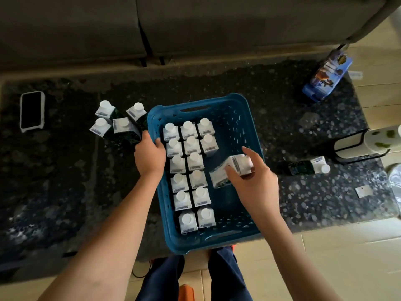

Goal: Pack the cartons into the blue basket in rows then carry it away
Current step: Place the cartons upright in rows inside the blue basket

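Inside blue basket (238, 118): right hand (253, 183) pinching tilted carton (230, 170) beside upright rows; left hand (149, 153) gripping rim.

Basket (245, 118): blue perforated plastic, slightly glossy. Cartons (191, 161): matt white paperboard, smooth plastic caps. Tabletop (217, 83): polished speckled stone.
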Tool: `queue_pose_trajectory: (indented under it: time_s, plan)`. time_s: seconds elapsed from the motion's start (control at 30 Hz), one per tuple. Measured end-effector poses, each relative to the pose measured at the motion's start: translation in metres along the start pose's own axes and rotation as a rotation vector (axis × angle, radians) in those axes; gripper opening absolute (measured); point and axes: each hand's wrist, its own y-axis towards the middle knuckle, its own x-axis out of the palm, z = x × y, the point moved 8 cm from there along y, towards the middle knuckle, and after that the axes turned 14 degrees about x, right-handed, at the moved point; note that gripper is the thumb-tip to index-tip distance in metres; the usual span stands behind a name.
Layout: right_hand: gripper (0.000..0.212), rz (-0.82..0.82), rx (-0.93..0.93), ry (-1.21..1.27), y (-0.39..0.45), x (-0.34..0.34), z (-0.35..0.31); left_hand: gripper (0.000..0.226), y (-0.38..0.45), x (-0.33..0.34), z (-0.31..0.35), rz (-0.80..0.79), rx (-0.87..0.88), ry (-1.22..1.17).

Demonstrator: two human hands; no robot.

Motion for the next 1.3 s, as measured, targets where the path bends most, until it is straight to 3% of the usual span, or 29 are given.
queue_pose_trajectory:
  time_s: [0.17,0.27,0.47,0.93,1.17,1.3]
  plan:
    - [0.051,-0.182,0.064,-0.135,0.029,0.045,0.015,0.025,0.001,0.002,-0.001,-0.005,-0.027,0.010]
    - [0.043,-0.287,-0.010,-0.194,0.047,0.066,0.014,0.027,0.002,0.002,-0.002,-0.001,-0.032,0.012]
    - [0.058,-0.388,-0.184,-0.266,0.064,0.101,0.008,0.028,0.002,0.002,-0.002,0.009,-0.036,0.008]
    - [0.047,-0.281,-0.155,-0.150,0.070,0.105,0.014,0.024,0.002,0.002,-0.001,0.012,-0.034,0.024]
    - [0.056,-0.311,-0.219,-0.230,0.059,0.094,0.014,0.026,0.002,0.001,0.002,0.000,-0.018,0.037]
    - [0.045,-0.190,-0.251,-0.256,0.050,0.063,0.015,0.028,0.002,0.000,0.003,-0.013,-0.014,0.057]
